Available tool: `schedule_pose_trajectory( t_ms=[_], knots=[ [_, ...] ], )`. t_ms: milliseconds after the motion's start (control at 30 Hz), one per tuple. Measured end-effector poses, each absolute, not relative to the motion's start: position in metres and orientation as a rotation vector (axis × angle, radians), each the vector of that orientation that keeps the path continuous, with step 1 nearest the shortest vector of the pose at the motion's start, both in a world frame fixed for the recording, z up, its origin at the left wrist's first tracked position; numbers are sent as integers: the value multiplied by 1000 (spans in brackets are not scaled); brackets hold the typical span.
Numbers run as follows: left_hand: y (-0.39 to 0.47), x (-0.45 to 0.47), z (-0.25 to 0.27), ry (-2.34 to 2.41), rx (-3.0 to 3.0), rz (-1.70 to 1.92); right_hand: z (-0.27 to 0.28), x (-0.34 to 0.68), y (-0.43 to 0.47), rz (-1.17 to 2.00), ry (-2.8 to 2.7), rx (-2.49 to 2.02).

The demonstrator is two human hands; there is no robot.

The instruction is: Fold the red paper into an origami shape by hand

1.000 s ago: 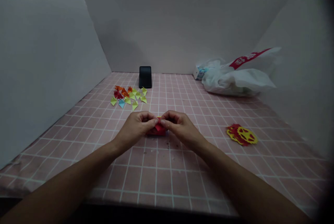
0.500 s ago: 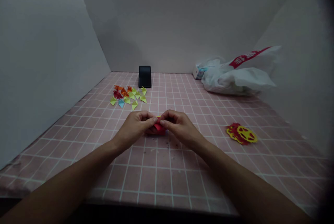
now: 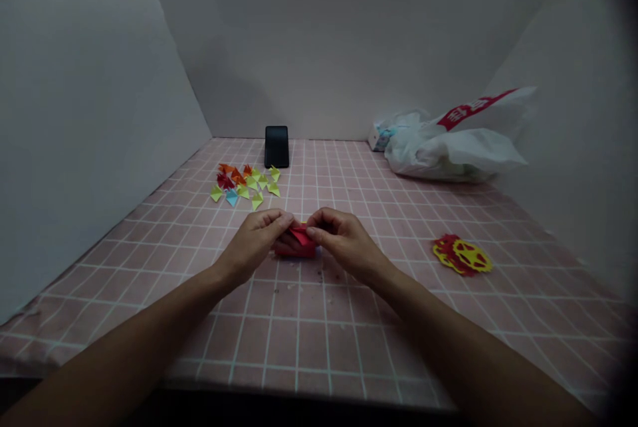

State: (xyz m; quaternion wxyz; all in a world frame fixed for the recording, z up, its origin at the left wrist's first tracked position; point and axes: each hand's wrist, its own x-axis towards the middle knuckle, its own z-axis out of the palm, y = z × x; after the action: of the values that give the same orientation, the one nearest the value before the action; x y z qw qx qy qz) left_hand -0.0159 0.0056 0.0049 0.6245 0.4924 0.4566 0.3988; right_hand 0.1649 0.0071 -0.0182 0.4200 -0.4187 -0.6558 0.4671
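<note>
A piece of red paper (image 3: 301,236) is between my hands, above the middle of the tablecloth. My right hand (image 3: 345,242) pinches its right side between thumb and forefinger. My left hand (image 3: 253,240) is closed on the left side, thumb pressed against the forefinger, with the other fingers curled behind the paper. More red (image 3: 298,252) shows just below the fingers; whether it is the same sheet or a separate piece I cannot tell. A sliver of yellow peeks out behind the paper. The fingers hide most of its folds.
Several small folded paper pieces (image 3: 242,181) in yellow, orange, red and blue lie at the back left. Behind them a black phone (image 3: 276,147) stands propped. Red and yellow cut-out shapes (image 3: 461,256) lie at right. A white plastic bag (image 3: 453,151) sits at the back right beside a small box (image 3: 377,137).
My left thumb has slid up and left, away from the right fingertips, so more of the red paper shows. My right hand has hardly moved.
</note>
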Motion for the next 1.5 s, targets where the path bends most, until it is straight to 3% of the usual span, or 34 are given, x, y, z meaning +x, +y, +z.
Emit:
schedule_pose_trajectory(
  t_ms=[1500],
  knots=[
    [7,-18,1,1120,1308,889,-21,165,6,1048,-1694,-1074]
  ],
)
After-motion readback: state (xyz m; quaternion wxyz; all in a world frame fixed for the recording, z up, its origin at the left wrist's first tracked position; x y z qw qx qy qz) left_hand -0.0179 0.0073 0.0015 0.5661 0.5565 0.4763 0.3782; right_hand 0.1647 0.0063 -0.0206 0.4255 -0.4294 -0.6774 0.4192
